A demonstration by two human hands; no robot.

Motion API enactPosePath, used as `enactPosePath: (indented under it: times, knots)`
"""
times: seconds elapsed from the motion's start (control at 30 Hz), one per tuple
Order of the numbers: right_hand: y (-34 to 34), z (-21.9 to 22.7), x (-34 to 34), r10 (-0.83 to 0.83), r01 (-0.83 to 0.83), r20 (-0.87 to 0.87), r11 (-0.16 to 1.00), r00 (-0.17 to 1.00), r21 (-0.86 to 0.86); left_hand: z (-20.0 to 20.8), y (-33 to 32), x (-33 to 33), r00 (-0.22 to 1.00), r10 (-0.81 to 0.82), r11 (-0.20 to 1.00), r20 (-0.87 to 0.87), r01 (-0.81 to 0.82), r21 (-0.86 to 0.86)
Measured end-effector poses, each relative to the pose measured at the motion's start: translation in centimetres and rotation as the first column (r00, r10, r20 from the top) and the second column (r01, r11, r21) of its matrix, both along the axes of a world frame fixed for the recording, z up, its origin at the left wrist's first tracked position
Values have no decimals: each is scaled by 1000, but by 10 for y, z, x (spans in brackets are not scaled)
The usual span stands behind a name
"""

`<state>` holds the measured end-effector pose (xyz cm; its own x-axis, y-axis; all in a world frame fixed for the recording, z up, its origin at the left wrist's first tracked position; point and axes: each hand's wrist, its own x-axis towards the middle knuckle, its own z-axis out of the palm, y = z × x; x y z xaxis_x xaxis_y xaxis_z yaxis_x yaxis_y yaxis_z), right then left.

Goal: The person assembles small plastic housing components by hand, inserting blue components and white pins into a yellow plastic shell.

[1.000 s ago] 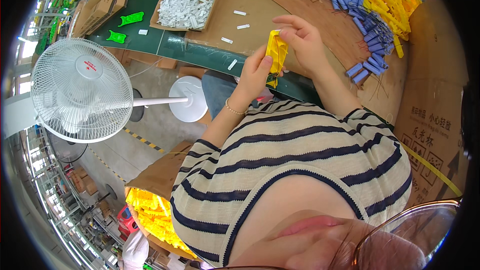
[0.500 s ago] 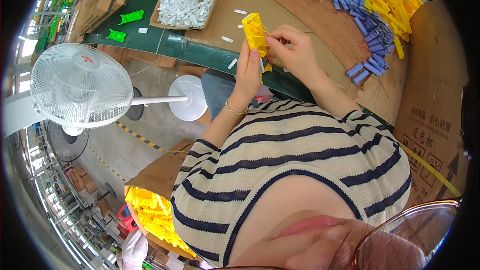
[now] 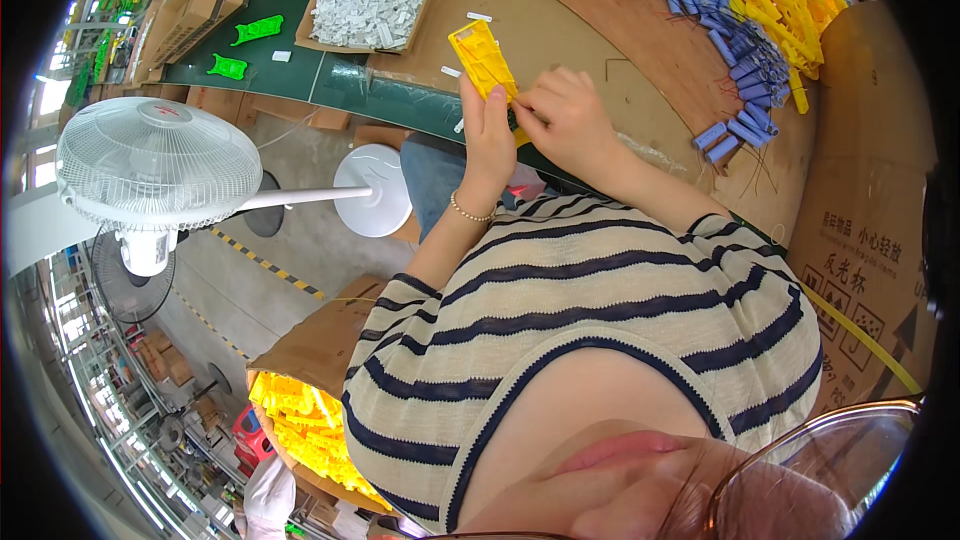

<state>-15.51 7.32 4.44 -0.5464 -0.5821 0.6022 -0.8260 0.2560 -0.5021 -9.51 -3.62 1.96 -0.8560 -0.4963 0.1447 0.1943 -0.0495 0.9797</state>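
Yellow plastic housing (image 3: 482, 52) seems light, stiff; hold by sides; left grip (image 3: 489, 142) clasps lower end; right grip (image 3: 568, 120) curled, hold unclear.

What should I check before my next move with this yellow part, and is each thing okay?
1. Left hand gripping the yellow part: ok, thumb against it.
2. Right hand at the part's near end: ok, fingertips close by.
3. Right fingers actually holding something: cannot tell, the hand hides it.
4. Bracelet clear of the part: ok, it sits down at the wrist.
5. White pieces gathered in their box: not ok, some lie outside.
6. Blue cells apart from both hands: ok, off to the right.
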Motion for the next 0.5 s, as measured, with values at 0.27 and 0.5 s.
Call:
enactPosePath:
  times: [0.27,0.5]
  knots:
    - [0,-1,5,13,-13,-5,999,1000,38,-3,-6,-3,999,-47,993,0,46,113]
    - [4,-2,-23,219,-247,278,967,935,66,-15,-12,-4,999,-32,988,9,31,148]
